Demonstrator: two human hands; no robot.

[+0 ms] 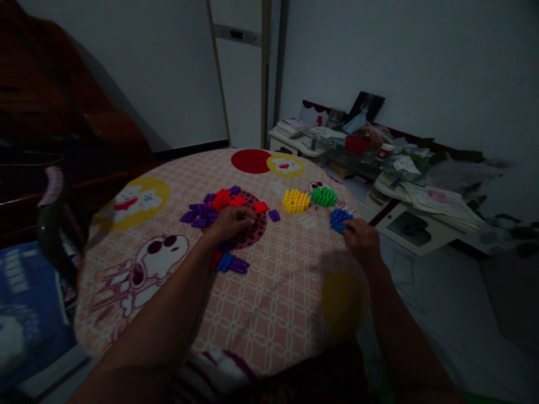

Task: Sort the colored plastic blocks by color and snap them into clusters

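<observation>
My right hand (362, 238) is at the table's right side, thumb and fingertips closed at the near edge of a blue group of knobby plastic building blocks (340, 220). My left hand (232, 223) is low over the cloth with its fingers curled together; what they hold, if anything, is hidden. Just beyond it lie red blocks (222, 198) and a heap of purple blocks (201, 215). A single red block (261, 207) and a purple block (274, 215) lie right of its fingertips. Nearer me, partly behind my left forearm, are blue blocks (224, 262) beside purple ones (239, 265).
A yellow group of knobby blocks (296, 201) and a green group (324, 196) stand near the blue one. A patterned cloth covers the round-cornered table (269, 314). Beyond its right edge is a cluttered low cabinet (421, 224). A wooden bench (113, 134) stands at left.
</observation>
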